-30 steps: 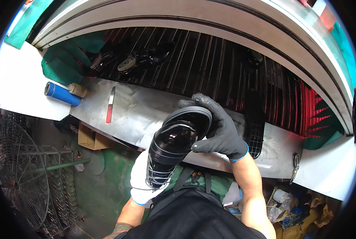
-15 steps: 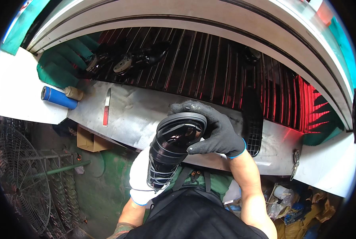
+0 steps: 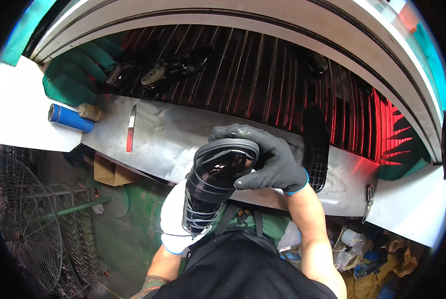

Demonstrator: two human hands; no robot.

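At the bottom of the frame, below centre, the left hand point(image 3: 175, 219), in a white glove, cupped the lower end of a black ribbed cylinder point(image 3: 214, 187) from underneath, its fingers wrapped around the body. Just above it, at the centre of the frame, the right hand point(image 3: 267, 159), in a dark grey glove with a blue cuff, was clasped over the cylinder's open upper rim, fingers curled across the far side and the thumb pressed on the near edge. The cylinder sat tilted, its mouth facing up and toward the right, held between both hands over the near edge of a sheet-metal bench point(image 3: 168, 134).

Further off, left of centre, a red-handled knife point(image 3: 130, 129) lay flat on the bench. At the upper left, a blue tube point(image 3: 69, 118) rested beside a small tan cap. Behind them, dark tools point(image 3: 155, 74) lay on a ribbed grille lit red. At lower left stood a wire fan guard point(image 3: 26, 224).
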